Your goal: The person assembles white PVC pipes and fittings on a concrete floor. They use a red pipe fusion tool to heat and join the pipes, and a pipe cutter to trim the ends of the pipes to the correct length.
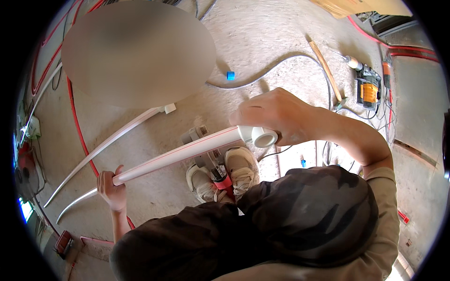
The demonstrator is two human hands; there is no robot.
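Observation:
A white plastic pipe with a thin red line along it slants across in front of my knees, its right end raised. My left hand is closed around it toward the left. At the right end sits a white elbow fitting, its round opening facing me. My right hand is closed over that fitting from above, with some fingers hidden behind it. Below the pipe, between my shoes, stands a pipe-welding heating tool with a red handle and grey heating heads; the pipe partly covers it.
Another white pipe with a fitting lies on the floor at left, beside red piping. A blue cap, a grey cable, a hammer and an orange-and-black power drill lie ahead. A blurred oval hides the upper left.

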